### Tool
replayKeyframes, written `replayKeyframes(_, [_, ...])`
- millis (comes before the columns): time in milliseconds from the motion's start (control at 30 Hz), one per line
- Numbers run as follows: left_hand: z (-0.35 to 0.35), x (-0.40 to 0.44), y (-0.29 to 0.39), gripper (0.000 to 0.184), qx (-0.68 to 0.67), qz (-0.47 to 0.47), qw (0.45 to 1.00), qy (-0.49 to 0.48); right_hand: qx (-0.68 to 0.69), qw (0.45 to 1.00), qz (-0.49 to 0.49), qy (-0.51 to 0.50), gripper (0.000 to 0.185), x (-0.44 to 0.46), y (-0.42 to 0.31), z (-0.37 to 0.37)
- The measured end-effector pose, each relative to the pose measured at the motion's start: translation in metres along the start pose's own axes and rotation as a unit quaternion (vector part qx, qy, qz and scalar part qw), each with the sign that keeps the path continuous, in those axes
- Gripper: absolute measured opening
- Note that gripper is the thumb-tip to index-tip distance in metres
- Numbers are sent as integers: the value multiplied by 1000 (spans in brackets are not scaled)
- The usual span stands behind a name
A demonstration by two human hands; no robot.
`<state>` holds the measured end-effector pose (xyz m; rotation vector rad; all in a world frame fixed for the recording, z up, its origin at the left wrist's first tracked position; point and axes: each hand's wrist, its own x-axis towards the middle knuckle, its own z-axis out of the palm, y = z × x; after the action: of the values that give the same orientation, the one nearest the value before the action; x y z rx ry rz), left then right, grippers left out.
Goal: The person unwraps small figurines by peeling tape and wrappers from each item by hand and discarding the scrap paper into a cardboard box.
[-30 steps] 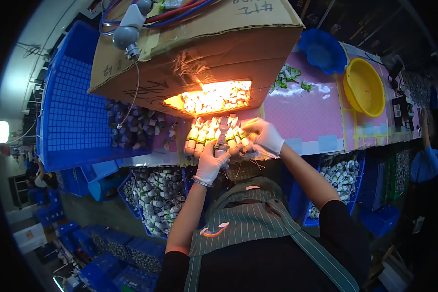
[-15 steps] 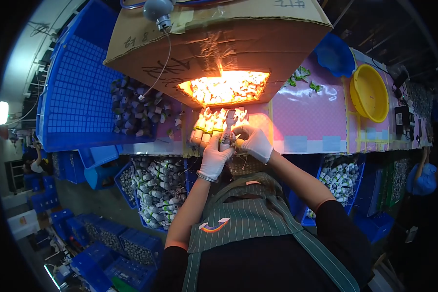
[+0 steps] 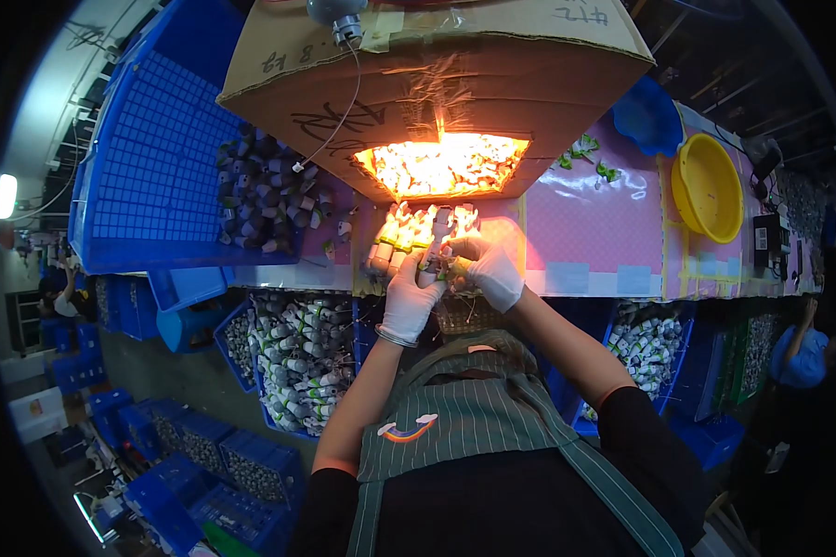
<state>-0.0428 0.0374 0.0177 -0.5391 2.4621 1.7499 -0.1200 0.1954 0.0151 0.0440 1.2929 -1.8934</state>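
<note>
In a white glove, my left hand [image 3: 412, 308] grips a slim grey piece [image 3: 442, 226] that stands up from between its thumb and fingers. My gloved right hand [image 3: 494, 278] comes in from the right, its fingers pinched together at the lower end of that piece. A small yellow-green bit shows at those fingertips, too small to name. Just beyond and to the left lies a row of small grey-and-white pieces with green bands [image 3: 398, 243], partly washed out by bright light. Behind them, the lit opening of a cardboard box [image 3: 279, 102] holds many small glowing pieces.
A blue crate [image 3: 149, 176] with dark grey pieces stands on the left. Blue bins of grey-white pieces [image 3: 305, 362] sit below the pink table edge [image 3: 581, 232]. On the right are a yellow basin [image 3: 706, 188] and a blue basin [image 3: 647, 116]. Another person [image 3: 802, 348] is at far right.
The view has shifted slightly, so the box sits further right. My right fingers have turned a little at the grey piece's lower end. My left hand keeps its hold.
</note>
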Motion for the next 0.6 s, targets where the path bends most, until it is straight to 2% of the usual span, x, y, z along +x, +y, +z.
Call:
replayKeyframes(100, [0,-3,10,49,-40,26,999,15,-18,1000,-8,14,29,1,0,6])
replayKeyframes(167, [0,-1,5,49,53,47,997,14,-23,1000,-14,14,28,3,3,5])
replayKeyframes(200, [-1,-2,3,49,52,47,997,14,-24,1000,-18,2,26,5,9,2])
replayKeyframes(267, [-5,-5,7,47,48,64,996,-38,-25,999,-21,-11,24,3,7,8])
replayKeyframes(367, [-12,-9,16,41,46,36,995,-86,-21,998,-47,44,22,-3,17,19])
replayKeyframes(433, [-13,-11,2,36,37,18,995,-88,-177,973,-119,85,23,2,31,21])
replayKeyframes(467, [-14,-12,-4,30,28,3,995,-92,-177,973,-119,82,23,-1,27,23])
replayKeyframes(533, [-17,-19,-9,29,51,26,995,-81,-91,994,-46,24,27,-11,16,28])
replayKeyframes(567, [-20,-21,-9,28,74,49,994,-70,-98,994,30,-28,36,0,24,13])
replayKeyframes(600, [-24,-22,-9,28,74,48,994,-68,-98,994,31,-30,36,3,31,-3])
